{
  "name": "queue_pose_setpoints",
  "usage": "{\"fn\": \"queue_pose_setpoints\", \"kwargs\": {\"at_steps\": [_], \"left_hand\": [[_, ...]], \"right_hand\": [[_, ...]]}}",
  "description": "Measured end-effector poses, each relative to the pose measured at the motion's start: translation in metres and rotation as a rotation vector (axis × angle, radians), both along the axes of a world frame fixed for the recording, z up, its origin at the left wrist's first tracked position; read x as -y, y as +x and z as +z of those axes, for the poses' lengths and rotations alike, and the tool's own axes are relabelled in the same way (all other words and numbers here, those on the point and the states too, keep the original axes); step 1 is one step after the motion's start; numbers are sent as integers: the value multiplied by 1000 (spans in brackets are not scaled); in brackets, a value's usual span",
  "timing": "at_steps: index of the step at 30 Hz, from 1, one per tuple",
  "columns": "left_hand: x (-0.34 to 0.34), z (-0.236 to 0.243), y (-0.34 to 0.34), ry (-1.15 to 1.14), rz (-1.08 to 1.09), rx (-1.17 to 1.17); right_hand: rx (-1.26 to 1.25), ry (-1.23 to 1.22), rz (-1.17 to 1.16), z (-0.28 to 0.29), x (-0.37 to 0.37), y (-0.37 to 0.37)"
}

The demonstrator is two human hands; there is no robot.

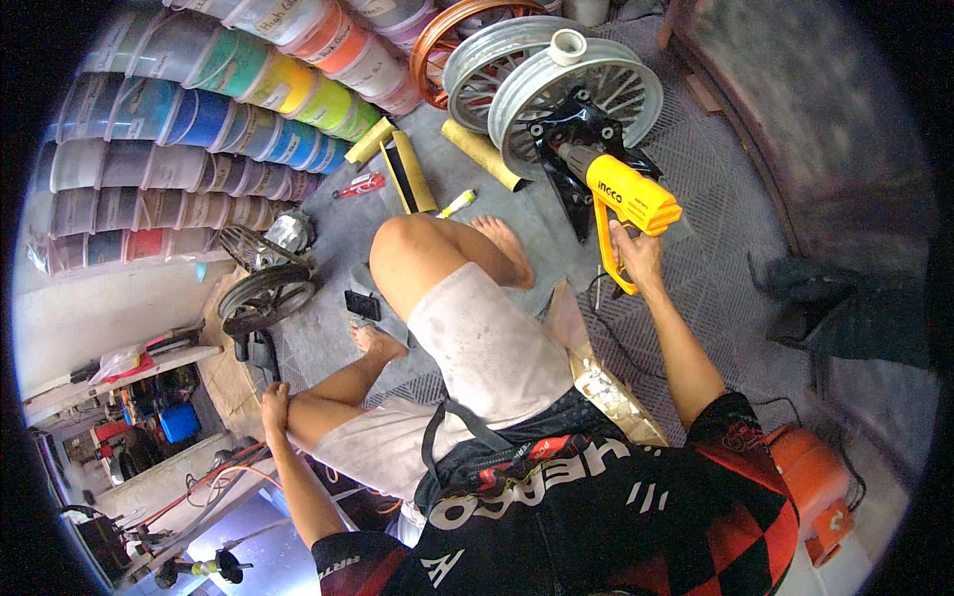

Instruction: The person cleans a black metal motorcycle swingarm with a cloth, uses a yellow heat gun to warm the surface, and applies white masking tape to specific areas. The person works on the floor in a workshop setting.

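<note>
My right hand [639, 256] grips the handle of a yellow heat gun [636, 197]. Its dark nozzle points at a glossy black metal bracket [576, 134], close to its surface. That bracket leans against a silver spoked wheel rim [641, 89]; a white ring-shaped piece [567, 47] sits on top of the rim. Beside my left knee, my left hand [275, 405] is closed around the lower end of a long black part [260, 356]. What kind of part this is cannot be made out.
Stacked tubs of coloured powder [224, 65] line the left wall. Yellow sandpaper rolls [482, 156], a red-handled tool [360, 185] and a phone-like black device [363, 305] lie on the floor. A black wheel [265, 298] stands left; an orange machine [810, 482] sits behind at right, near a cable.
</note>
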State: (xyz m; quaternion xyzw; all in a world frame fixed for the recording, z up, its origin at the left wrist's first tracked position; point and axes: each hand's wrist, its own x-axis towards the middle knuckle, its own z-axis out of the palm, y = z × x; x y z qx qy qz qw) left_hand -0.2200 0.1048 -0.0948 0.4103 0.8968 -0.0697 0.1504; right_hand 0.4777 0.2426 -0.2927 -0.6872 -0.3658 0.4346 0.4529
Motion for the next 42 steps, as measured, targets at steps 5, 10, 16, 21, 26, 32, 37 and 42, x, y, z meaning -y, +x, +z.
{"fn": "queue_pose_setpoints", "kwargs": {"at_steps": [5,10,16,21,26,32,37,42], "left_hand": [[2,4,8,20,-35,-51],[2,3,5,-17,-20,-73],[0,3,11,-7,-8,-84],[6,7,11,19,6,-48],[-8,1,14,29,-30,-42],[6,4,7,12,-24,-74],[-2,10,21,37,-38,-55],[6,4,9,52,-49,-78]], "right_hand": [[106,-17,31,0,0,0],[68,-18,14,-1,1,-4],[120,42,5,7,-3,-9],[114,86,31,14,-7,-17],[163,133,15,-8,-5,-5],[228,212,-17,-3,-2,-9],[198,127,-14,7,12,0],[280,193,51,-3,17,14]]}}
